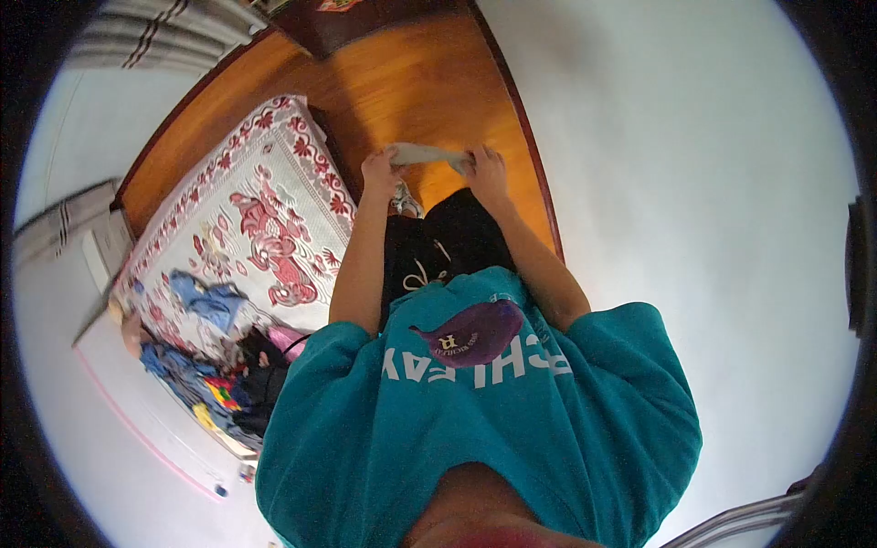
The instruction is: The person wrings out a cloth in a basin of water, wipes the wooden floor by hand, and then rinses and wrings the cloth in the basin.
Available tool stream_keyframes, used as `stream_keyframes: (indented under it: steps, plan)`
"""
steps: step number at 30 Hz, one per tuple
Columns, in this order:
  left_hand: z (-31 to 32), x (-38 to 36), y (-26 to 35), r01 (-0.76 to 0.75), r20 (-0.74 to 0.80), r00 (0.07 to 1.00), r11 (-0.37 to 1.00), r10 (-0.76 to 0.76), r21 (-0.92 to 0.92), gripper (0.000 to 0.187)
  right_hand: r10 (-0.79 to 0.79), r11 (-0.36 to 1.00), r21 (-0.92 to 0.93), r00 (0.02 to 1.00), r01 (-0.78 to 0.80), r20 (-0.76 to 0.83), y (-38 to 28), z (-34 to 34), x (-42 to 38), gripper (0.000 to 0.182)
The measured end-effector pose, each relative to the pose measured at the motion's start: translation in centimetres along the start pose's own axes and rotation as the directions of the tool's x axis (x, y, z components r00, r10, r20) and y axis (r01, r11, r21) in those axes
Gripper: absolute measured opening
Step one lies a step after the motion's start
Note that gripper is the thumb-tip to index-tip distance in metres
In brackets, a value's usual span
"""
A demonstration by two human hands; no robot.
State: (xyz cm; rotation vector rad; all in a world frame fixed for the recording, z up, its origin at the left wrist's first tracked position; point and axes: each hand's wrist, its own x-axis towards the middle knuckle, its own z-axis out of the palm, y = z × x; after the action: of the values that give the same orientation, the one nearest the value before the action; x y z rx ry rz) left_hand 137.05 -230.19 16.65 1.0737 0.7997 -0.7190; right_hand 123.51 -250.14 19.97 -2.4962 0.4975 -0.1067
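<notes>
Between my two hands stretches a pale grey-green strip [426, 154], thin and flat like a folded cloth; its exact kind I cannot tell. My left hand [380, 172] pinches its left end, fingers closed. At the other end, my right hand [487, 170] grips it in the same way. Both arms reach forward, and the strip is held out past my black shorts [470, 233], over the wooden floor [402, 91]. A patterned shoe [406, 200] shows below the strip, close to my left hand.
To the left is a bed with a red-and-white patterned bedspread [315, 233]. A blue garment [208, 300] lies on it, near a heap of mixed clothes [187, 374]. A white wall [676, 183] runs along the right. Dark wooden furniture [352, 26] stands ahead, with curtains [155, 36] at the upper left.
</notes>
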Motion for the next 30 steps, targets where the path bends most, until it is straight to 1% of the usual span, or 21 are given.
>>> stream_keyframes:
  steps: [1,3,4,6,7,9,11,13,15,17,19,21,22,24,25,27,28,30]
  plan:
    - [0.9,0.1,0.9,0.014,0.013,1.0,1.0,-0.015,0.026,0.035,0.0,1.0,0.023,0.999,0.001,-0.05,-0.2,0.1,0.4,0.023]
    - [3.0,0.4,2.6,-0.011,0.12,0.993,0.994,-0.002,0.109,0.036,0.062,0.998,0.028,0.996,-0.06,-0.07,-0.1,-0.1,1.5,0.024]
    - [4.3,1.0,3.3,-0.005,0.134,0.991,0.991,-0.014,0.135,0.036,0.101,0.994,0.036,0.992,-0.099,-0.076,0.2,0.0,2.0,0.028]
    - [6.7,2.0,3.9,0.017,0.101,0.994,0.979,-0.038,0.203,0.032,0.169,0.985,0.036,0.982,-0.167,-0.088,1.2,0.2,2.9,0.026]
    - [7.7,2.8,4.1,0.021,0.113,0.992,0.973,-0.048,0.231,0.032,0.205,0.979,0.033,0.975,-0.203,-0.089,1.7,0.2,3.4,0.025]
    - [10.6,4.5,4.6,-0.018,0.134,0.991,0.947,-0.027,0.321,0.032,0.263,0.965,0.05,0.958,-0.258,-0.115,2.9,-0.1,4.9,0.025]
    - [12.6,5.8,5.0,-0.026,0.17,0.984,0.922,-0.043,0.387,0.032,0.323,0.946,0.082,0.938,-0.315,-0.124,4.0,-0.4,6.0,0.024]
    - [13.9,7.3,6.1,-0.039,0.196,0.979,0.883,-0.061,0.468,0.031,0.272,0.962,0.102,0.911,-0.252,-0.31,4.6,-0.4,7.5,0.019]
    - [15.6,9.1,6.9,-0.038,0.268,0.955,0.844,-0.127,0.535,0.033,0.313,0.949,0.144,0.887,-0.28,-0.34,4.7,-0.7,8.3,0.019]
    - [18.0,10.6,7.4,-0.052,0.277,0.951,0.811,-0.139,0.583,0.032,0.355,0.934,0.172,0.853,-0.312,-0.383,5.3,-0.7,9.3,0.019]
    - [19.7,11.9,7.4,-0.054,0.282,0.945,0.774,-0.163,0.631,0.03,0.39,0.921,0.206,0.809,-0.332,-0.44,5.5,-0.4,9.5,0.019]
    - [21.6,13.2,7.7,-0.108,0.319,0.925,0.664,-0.205,0.74,0.03,0.453,0.892,0.232,0.764,-0.389,-0.459,5.3,-0.6,9.7,0.019]
    - [23.0,12.9,7.9,-0.114,0.326,0.918,0.639,-0.225,0.761,0.03,0.483,0.875,0.245,0.74,-0.417,-0.468,5.3,-0.5,10.1,0.019]
    - [25.5,12.5,8.2,-0.179,0.347,0.921,0.596,-0.178,0.783,0.03,0.564,0.825,0.277,0.675,-0.493,-0.476,4.9,-0.1,10.8,0.019]
    - [26.5,13.3,8.5,-0.182,0.353,0.913,0.568,-0.206,0.803,0.03,0.613,0.788,0.296,0.635,-0.54,-0.471,4.5,0.2,11.3,0.018]
    - [28.8,15.5,9.4,-0.199,0.384,0.861,0.476,-0.333,0.857,0.028,0.668,0.735,0.318,0.557,-0.599,-0.494,3.6,0.8,12.7,0.017]
    - [30.1,16.2,9.7,-0.208,0.39,0.846,0.446,-0.365,0.87,0.028,0.693,0.704,0.327,0.508,-0.63,-0.512,3.4,1.0,13.7,0.016]
    - [32.4,17.1,10.5,-0.261,0.388,0.829,0.336,-0.403,0.905,0.023,0.737,0.648,0.387,0.411,-0.656,-0.537,2.8,1.9,15.0,0.016]
